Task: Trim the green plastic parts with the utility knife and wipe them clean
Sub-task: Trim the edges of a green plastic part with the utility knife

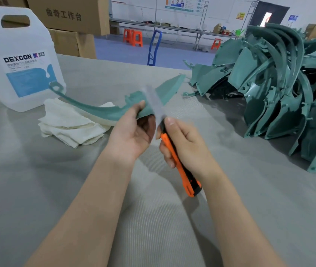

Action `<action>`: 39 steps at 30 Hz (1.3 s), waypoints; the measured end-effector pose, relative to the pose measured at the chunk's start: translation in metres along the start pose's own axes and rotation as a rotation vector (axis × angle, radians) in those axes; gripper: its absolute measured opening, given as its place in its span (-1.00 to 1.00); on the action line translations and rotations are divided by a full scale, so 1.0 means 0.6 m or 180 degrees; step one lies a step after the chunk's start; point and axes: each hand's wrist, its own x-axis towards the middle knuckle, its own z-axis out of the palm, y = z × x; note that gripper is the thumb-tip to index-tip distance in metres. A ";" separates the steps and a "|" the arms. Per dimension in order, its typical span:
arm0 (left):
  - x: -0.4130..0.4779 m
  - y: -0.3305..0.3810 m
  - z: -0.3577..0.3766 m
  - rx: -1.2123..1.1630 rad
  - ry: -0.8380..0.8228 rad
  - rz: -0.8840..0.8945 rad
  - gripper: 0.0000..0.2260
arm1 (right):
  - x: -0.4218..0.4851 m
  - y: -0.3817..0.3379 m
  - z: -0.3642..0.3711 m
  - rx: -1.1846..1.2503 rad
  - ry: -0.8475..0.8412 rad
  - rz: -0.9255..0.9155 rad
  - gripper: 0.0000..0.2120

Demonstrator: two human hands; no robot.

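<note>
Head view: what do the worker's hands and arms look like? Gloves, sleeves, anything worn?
Left hand and right hand are bare: no gloves, no rings visible. Left forearm and right forearm are bare too, with no sleeve in frame and no watch or wristband.

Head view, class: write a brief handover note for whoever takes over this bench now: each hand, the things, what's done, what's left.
Left hand: holds the curved green part.
Right hand: grips the orange utility knife, blade blurred at the part's edge.
White cloth lies beside the jug; pile of green parts on the right.
Done: trimming seems under way.
Left: finish this cut, wipe the part, probably the pile next.
</note>
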 end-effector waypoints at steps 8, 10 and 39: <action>-0.002 -0.012 -0.001 0.0105 -0.0195 0.0582 -0.92 | 0.010 0.012 -0.017 -0.0165 0.1023 -0.0156 -0.68; -0.003 -0.013 -0.001 0.0153 -0.0213 0.0704 -0.92 | 0.010 0.013 -0.016 -0.0196 0.1032 -0.0241 -0.68; 0.001 -0.038 -0.002 0.0708 -0.0552 0.0773 -0.93 | 0.016 0.021 -0.031 -0.0476 0.1690 -0.0196 -0.96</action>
